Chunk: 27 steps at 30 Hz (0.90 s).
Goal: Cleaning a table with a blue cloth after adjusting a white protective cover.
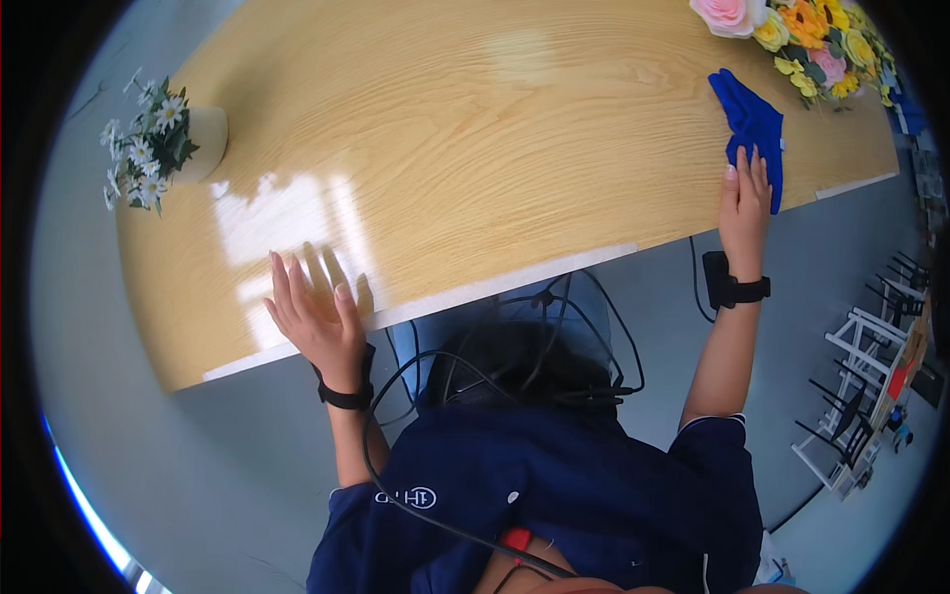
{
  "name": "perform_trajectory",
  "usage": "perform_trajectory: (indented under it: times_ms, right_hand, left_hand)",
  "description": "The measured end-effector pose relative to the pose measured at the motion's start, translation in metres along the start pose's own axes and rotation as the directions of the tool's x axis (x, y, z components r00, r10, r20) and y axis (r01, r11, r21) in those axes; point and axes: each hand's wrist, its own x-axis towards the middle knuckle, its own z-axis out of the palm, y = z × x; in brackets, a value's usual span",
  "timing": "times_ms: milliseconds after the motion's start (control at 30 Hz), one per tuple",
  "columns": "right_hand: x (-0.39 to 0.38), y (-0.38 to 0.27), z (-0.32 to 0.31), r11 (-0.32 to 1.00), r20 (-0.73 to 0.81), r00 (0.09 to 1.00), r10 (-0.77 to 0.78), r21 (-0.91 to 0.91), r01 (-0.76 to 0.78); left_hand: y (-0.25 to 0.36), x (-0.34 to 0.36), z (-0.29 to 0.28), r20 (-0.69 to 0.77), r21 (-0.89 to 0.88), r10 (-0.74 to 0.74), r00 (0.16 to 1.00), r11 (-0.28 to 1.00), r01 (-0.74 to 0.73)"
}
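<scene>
Two hands rest on one long wooden surface (475, 148). The right hand (744, 203) lies flat and open, palm down, with its fingertips pressing on the near end of one blue cloth (754, 124). The cloth sits crumpled toward the far right of the surface, close to its near edge, and stretches away from the fingers toward a bunch of flowers (807, 40). That bunch, one of two flower arrangements in view, mixes pink, yellow and orange blooms and lies at the far right corner, just beyond the cloth.

The left hand (315, 317) is also open, fingers spread, its palm on the near edge of the surface at the left side, holding nothing. Well beyond it, near the left end, stands one white pot (206, 144) with small white daisies (143, 144) spilling over its side.

Each wrist carries one black band, two in all. Several black cables (515, 337) loop down in front of the person's dark blue shirt (554, 485). The floor (198, 475) beneath is grey
</scene>
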Motion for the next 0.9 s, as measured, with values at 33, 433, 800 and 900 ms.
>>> perform_trajectory:
  times_ms: [33, 433, 800, 900]
  right_hand:
    - [0.002, -0.001, 0.000, 1.000, 0.011, 1.000, -0.024, 0.011, 0.024]
    - [-0.003, -0.053, -0.016, 0.986, 0.180, 0.983, 0.047, 0.151, -0.075]
    - [-0.043, -0.221, -0.022, 0.825, 0.295, 0.782, -0.549, 0.339, 0.452]
    - [-0.061, -0.270, -0.025, 0.653, 0.240, 0.644, -0.727, 0.531, 0.540]
  left_hand:
    - [0.001, 0.002, 0.000, 0.006, 0.008, -0.001, 1.000, 1.000, 0.001]
    - [-0.004, 0.002, -0.004, 0.016, 0.012, -0.063, 0.998, 0.998, 0.063]
    - [-0.004, 0.003, -0.001, 0.057, 0.022, -0.049, 0.997, 0.999, 0.048]
    - [-0.005, 0.002, -0.002, 0.063, 0.061, -0.041, 0.997, 0.997, 0.037]
